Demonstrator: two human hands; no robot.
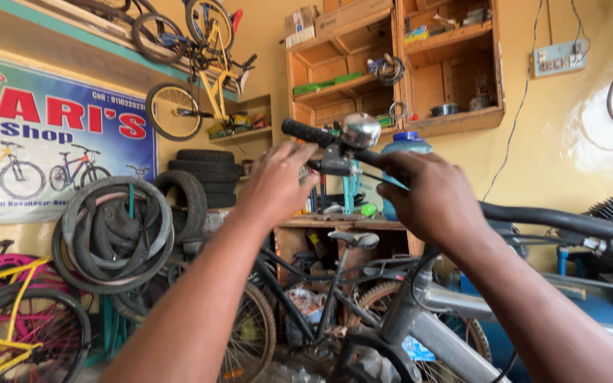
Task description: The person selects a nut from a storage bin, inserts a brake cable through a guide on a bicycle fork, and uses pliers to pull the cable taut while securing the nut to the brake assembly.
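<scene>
A bicycle's black handlebar [555, 220] runs across the view, with a black rubber grip [306, 132] at its left end and a shiny round bell [360, 130] on top. My left hand [277, 183] reaches up to the brake lever clamp [335, 164] just below the grip, fingers touching it. My right hand [434, 198] is wrapped around the bar just right of the bell. The bike's grey frame [420, 312] drops away below my arms.
Another dark bicycle [321, 298] stands behind, by a wooden workbench [335, 225]. Old tyres and tubes [111, 237] hang on the left wall near a banner [51, 135]. A yellow bike [193, 92] hangs high up. Wooden shelves [391, 64] and a blue water jug [406, 145] are behind.
</scene>
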